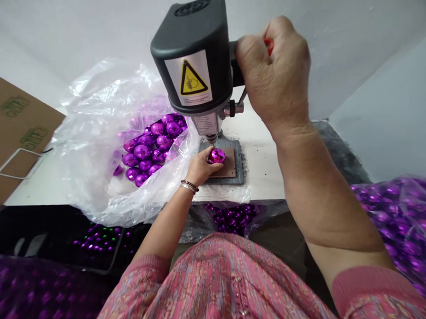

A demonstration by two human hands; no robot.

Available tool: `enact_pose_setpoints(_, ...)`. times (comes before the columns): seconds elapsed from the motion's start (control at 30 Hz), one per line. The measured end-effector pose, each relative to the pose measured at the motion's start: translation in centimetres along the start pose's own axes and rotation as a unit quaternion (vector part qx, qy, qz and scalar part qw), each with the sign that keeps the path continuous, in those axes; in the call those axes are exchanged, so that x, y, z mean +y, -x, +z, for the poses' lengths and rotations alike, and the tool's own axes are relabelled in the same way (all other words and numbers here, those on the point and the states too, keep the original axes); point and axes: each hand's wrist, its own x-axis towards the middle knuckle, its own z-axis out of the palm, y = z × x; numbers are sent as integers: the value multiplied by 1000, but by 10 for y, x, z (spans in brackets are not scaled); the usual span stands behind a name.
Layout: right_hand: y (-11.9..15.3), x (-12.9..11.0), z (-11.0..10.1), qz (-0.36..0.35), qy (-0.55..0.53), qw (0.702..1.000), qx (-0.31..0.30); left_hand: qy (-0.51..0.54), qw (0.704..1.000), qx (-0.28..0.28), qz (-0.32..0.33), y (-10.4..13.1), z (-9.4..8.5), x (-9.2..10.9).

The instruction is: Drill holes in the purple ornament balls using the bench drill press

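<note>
A dark grey drill press (194, 50) with a yellow warning label stands on the white table. Wrapped round its side handle, which has a red end, is my right hand (276, 73). Below the chuck (211, 138), my left hand (201, 166) grips a shiny magenta ball (217, 156) between thumb and fingers. The ball rests over a brown board (228, 166) on the grey base (239, 156). The drill tip comes down close to the ball's top; whether it touches cannot be made out.
An open clear plastic bag (92, 173) with several purple faceted balls (142, 151) lies left of the press. A cardboard box (20, 127) is at the far left. More bagged purple balls (401, 224) are at the right and below the table's front edge.
</note>
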Motion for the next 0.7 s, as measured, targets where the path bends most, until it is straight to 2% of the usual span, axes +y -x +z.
enact_pose_setpoints(0.13, 8, 7, 0, -24, -25, 999, 10, 34, 999, 6, -9, 1, 4, -7)
enact_pose_setpoints(0.27, 31, 28, -1, -123, -65, 990, 27, 30, 999, 10, -22, 3, 8, -10)
enact_pose_setpoints(0.47, 75, 69, 1, -222, 65, 972, 37, 7, 1000, 11, -13, 5, 9, -10)
enact_pose_setpoints(0.57, 83, 84, 8, -276, 71, 956, 64, 1, 1000, 10, -6, 6, 8, -9)
enact_pose_setpoints(0.7, 88, 90, 15, -330, 82, 932, 126, 4, 1000, 4, 4, 6, 7, -9)
